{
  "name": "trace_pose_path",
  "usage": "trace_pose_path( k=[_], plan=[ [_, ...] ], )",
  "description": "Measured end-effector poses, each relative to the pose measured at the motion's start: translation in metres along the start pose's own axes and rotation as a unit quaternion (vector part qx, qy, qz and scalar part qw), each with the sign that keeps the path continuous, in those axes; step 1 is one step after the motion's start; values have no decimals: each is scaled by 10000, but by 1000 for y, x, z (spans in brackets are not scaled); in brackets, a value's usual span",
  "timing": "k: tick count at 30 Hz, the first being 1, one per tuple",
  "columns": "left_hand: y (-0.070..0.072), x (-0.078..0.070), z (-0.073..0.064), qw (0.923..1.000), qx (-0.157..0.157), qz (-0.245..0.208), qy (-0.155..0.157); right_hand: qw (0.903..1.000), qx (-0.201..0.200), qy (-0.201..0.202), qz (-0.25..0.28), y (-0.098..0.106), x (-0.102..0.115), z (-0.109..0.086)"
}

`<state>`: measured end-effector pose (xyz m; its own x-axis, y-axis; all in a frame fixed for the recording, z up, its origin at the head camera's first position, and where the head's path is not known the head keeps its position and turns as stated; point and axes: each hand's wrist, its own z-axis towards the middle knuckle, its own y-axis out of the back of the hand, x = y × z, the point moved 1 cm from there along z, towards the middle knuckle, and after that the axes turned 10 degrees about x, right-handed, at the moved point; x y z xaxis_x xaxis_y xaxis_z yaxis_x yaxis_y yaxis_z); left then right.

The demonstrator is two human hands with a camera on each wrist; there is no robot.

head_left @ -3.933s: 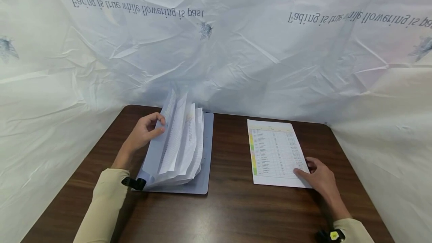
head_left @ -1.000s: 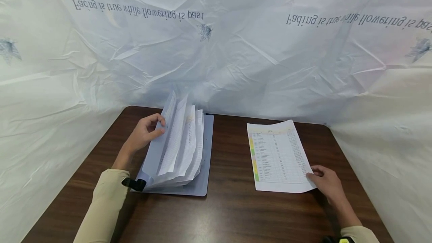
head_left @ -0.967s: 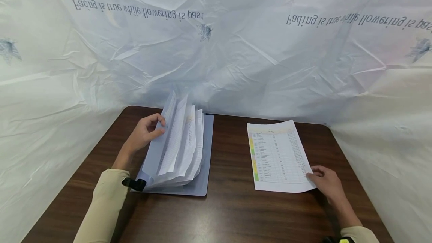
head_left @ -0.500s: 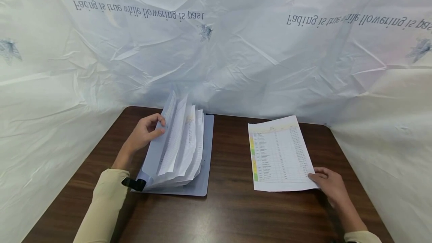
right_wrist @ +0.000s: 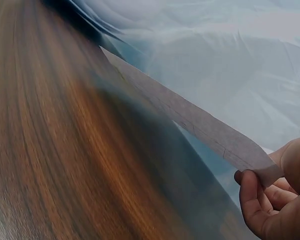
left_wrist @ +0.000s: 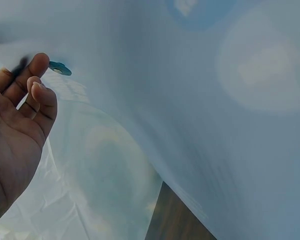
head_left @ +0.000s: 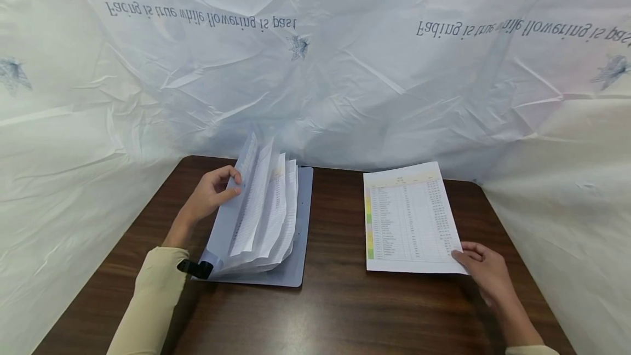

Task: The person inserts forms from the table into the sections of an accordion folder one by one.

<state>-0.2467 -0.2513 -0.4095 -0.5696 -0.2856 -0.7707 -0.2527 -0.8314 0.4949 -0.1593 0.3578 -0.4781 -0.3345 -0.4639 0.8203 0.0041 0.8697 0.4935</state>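
Observation:
A grey-blue folder (head_left: 304, 218) lies on the left of the table with its cover raised and several printed sheets (head_left: 276, 218) fanned inside. My left hand (head_left: 209, 193) holds the cover's edge between thumb and fingers. In the left wrist view the cover fills much of the picture, and a small teal piece (left_wrist: 60, 68) shows by the fingertips of that hand (left_wrist: 20, 125). On the right, my right hand (head_left: 488, 275) pinches the lower right corner of a printed paper sheet (head_left: 409, 223) with coloured left-edge cells. The right wrist view shows this sheet (right_wrist: 185, 115) raised off the table.
The dark wooden table (head_left: 315, 311) has rounded far corners. White plastic sheeting (head_left: 345, 86) with printed lettering hangs behind it and along both sides. A black wrist strap (head_left: 195, 269) sits at the left sleeve, near the folder's lower edge.
The right hand has shifted right and towards me, now pinching the sheet's corner. The sheet's far edge has risen, and the sheet has moved slightly right. The left hand and folder stay put.

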Motion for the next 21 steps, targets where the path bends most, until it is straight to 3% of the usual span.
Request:
trace_pose_path(
  k=[7,12,21],
  plan=[
    [0,0,0,10000,19,26,-24,9997,-6,248,8,-3,12,-10],
    [0,1,0,10000,35,-19,-42,9984,-126,419,348,-11,22,-17],
    [0,2,1,10000,29,-46,-75,9957,-180,325,852,-33,35,-20]
  ],
)
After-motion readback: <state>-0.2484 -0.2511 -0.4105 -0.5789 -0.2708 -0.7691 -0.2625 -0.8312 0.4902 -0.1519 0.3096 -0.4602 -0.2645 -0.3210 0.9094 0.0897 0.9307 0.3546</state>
